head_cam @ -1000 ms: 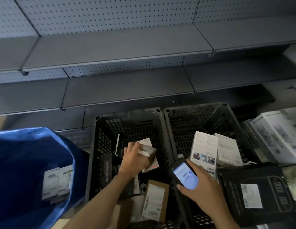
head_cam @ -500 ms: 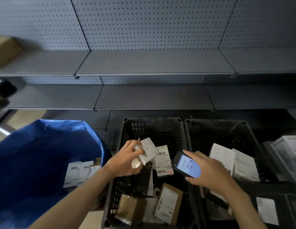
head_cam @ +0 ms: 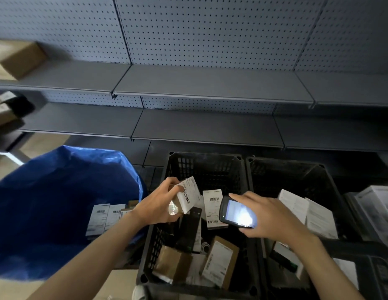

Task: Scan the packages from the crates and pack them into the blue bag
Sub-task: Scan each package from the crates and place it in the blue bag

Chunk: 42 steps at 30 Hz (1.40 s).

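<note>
White labelled package (head_cam: 189, 191), head view: held above left crate (head_cam: 207, 155). Left hand (head_cam: 156, 205) curls round its near-left end; barcode label (head_cam: 187, 197) is clear of the fingers, facing up. Right hand (head_cam: 269, 215) wraps handheld scanner (head_cam: 237, 213), lit screen up, just right of the package, not touching. Blue bag (head_cam: 58, 191) gapes open left of the gripping hand. Package looks small, light, stiff; shiny wrap (head_cam: 173, 210) at held end may slip. Best gripped by edges, label uncovered.

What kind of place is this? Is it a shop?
Probably a stockroom or parcel depot rather than a shop floor: grey pegboard shelves, black crates full of barcoded packages, and a handheld scanner.
</note>
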Motion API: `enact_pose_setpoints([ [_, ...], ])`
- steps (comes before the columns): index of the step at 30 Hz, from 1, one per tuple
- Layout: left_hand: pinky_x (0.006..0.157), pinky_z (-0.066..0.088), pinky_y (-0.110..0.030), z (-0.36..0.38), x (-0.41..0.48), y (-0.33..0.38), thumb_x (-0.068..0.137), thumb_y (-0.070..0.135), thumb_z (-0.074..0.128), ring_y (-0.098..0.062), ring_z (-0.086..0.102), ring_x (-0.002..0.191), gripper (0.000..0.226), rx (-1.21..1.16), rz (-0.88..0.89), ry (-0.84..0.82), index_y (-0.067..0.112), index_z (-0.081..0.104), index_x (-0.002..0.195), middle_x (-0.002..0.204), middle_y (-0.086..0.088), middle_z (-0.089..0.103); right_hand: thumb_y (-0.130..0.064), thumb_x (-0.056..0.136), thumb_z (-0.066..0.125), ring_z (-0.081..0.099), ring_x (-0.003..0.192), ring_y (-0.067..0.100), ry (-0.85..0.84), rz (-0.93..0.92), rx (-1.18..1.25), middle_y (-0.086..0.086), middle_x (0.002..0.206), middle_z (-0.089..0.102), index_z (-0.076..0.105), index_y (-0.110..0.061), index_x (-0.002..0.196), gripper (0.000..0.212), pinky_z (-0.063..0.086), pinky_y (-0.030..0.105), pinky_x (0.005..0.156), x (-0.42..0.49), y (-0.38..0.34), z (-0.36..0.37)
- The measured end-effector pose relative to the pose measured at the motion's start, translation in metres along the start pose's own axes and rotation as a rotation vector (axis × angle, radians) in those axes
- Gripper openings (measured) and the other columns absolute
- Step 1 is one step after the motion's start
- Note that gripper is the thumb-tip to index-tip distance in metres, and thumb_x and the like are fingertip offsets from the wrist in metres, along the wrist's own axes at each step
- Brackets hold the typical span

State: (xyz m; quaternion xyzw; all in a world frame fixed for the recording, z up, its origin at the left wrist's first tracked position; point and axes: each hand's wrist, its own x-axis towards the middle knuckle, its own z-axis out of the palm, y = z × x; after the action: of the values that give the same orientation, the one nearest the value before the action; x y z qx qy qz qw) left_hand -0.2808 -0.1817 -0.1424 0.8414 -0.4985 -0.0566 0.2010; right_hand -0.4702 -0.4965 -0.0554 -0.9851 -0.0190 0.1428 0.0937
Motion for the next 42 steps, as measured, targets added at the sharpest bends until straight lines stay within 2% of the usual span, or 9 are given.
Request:
enact_pose_setpoints([
  [3,0.105,0.052,-0.031,0.002,-0.002,-0.003,0.077,0.043,0.086,-0.019,0.04,0.138,0.086,0.045,0.015,-0.005,0.02,0.039,0.144,0.15,-0.003,0.031,-0.069,0.074,0.055,0.049,0.085,0.004,0.0,-0.019,-0.052,-0.023,0.127,0.045,0.02,-0.047,0.159,0.094,0.035,0.019,0.066,0.001,0.003,-0.007],
  [8,0.113,0.041,-0.046,0.001,-0.002,-0.003,0.077,0.057,0.078,-0.023,0.039,0.14,0.076,0.27,0.066,0.054,0.029,0.043,0.138,0.152,-0.002,0.039,-0.067,0.077,0.061,0.055,0.092,0.008,0.014,-0.038,-0.075,-0.022,0.128,0.046,0.019,-0.046,0.159,0.095,0.033,0.016,0.064,0.0,0.005,-0.014],
  [12,0.113,0.043,-0.048,-0.001,-0.004,-0.007,0.083,0.051,0.076,-0.025,0.034,0.145,0.067,0.22,0.062,0.024,0.031,0.046,0.139,0.159,-0.004,0.031,-0.067,0.077,0.059,0.048,0.086,0.004,0.015,-0.045,-0.075,-0.022,0.127,0.046,0.019,-0.047,0.159,0.094,0.028,0.015,0.062,0.002,0.001,-0.015],
  [14,0.112,0.045,-0.05,-0.002,-0.005,-0.009,0.085,0.049,0.075,-0.027,0.033,0.147,0.062,0.208,0.069,0.013,0.031,0.049,0.138,0.161,-0.006,0.029,-0.068,0.077,0.058,0.051,0.088,0.006,0.011,-0.057,-0.086,-0.022,0.127,0.046,0.019,-0.046,0.16,0.094,0.029,0.016,0.064,0.003,-0.002,-0.016],
  [20,0.109,0.049,-0.047,-0.004,-0.006,-0.012,0.085,0.044,0.078,-0.024,0.038,0.144,0.059,0.198,0.106,0.019,0.031,0.052,0.137,0.157,-0.004,0.033,-0.075,0.07,0.047,0.045,0.081,0.006,0.035,-0.049,-0.065,-0.02,0.12,0.049,0.027,-0.043,0.159,0.096,0.029,0.016,0.065,0.007,-0.005,-0.019],
  [28,0.112,0.046,-0.044,-0.005,-0.003,-0.018,0.086,0.043,0.078,-0.025,0.036,0.146,0.055,0.219,0.169,-0.026,0.031,0.056,0.135,0.159,-0.004,0.03,-0.066,0.07,0.059,0.048,0.082,0.009,0.018,-0.039,-0.075,-0.02,0.116,0.051,0.027,-0.043,0.158,0.096,0.03,0.015,0.065,0.006,-0.004,-0.023],
  [35,0.111,0.049,-0.045,-0.01,-0.002,-0.023,0.089,0.041,0.075,-0.026,0.034,0.148,0.054,0.206,0.189,-0.04,0.028,0.054,0.136,0.16,-0.007,0.03,-0.069,0.068,0.052,0.05,0.083,0.008,0.014,-0.038,-0.107,-0.019,0.121,0.053,0.027,-0.042,0.159,0.097,0.031,0.019,0.068,0.006,-0.003,-0.024],
  [38,0.11,0.05,-0.045,-0.016,-0.005,-0.025,0.088,0.04,0.076,-0.028,0.035,0.147,0.053,0.191,0.187,-0.031,0.026,0.055,0.135,0.158,-0.009,0.032,-0.071,0.068,0.048,0.047,0.081,0.007,0.021,-0.036,-0.098,-0.02,0.12,0.053,0.026,-0.043,0.159,0.097,0.026,0.014,0.064,0.008,-0.007,-0.026],
  [42,0.108,0.05,-0.042,-0.028,-0.015,-0.029,0.088,0.04,0.075,-0.027,0.037,0.145,0.055,0.162,0.163,0.002,0.023,0.056,0.136,0.157,-0.011,0.035,-0.072,0.07,0.052,0.049,0.08,0.007,0.047,-0.044,-0.062,-0.021,0.119,0.051,0.025,-0.045,0.159,0.097,0.035,0.02,0.068,0.018,-0.017,-0.027],
])
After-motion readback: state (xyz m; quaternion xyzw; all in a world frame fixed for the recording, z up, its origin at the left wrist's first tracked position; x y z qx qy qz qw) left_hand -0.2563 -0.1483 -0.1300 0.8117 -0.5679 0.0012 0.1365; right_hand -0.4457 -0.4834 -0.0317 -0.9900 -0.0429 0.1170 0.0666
